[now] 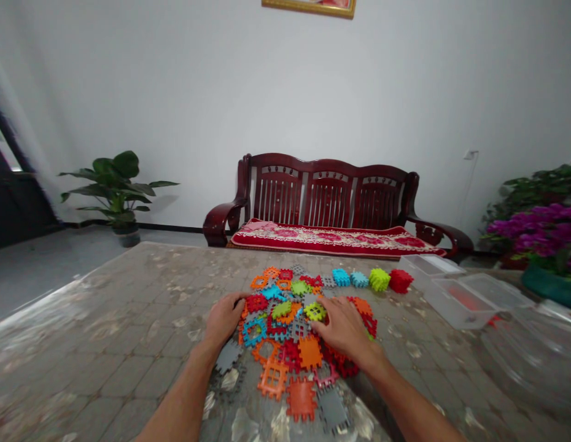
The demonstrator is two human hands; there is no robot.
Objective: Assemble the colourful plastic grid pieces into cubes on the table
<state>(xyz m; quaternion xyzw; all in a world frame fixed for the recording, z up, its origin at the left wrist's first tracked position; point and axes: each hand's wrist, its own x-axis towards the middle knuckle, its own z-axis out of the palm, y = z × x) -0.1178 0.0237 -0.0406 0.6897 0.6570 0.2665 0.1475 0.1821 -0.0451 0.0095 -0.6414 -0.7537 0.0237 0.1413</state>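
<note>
A pile of toothed plastic building tiles (290, 360) in orange, red, blue, green and grey lies on the table. My right hand (347, 326) reaches into its right side. Thumb and forefinger lie on either side of a lime-green window tile (315, 311), seemingly gripping its edges. At the pile's left edge rests my left hand (225, 318), its fingers loosely apart beside a red tile (256, 302) and holding nothing I can see. A blue frame tile (254, 332) and a grey tile (228, 356) lie near it.
Behind the pile stand stacks of tiles: blue (341, 277), light blue (359, 279), lime (379, 280) and red (400, 280). Clear plastic boxes (460, 304) are at the right, near purple flowers (541, 230). A wooden bench (329, 193) stands beyond the table (129, 319).
</note>
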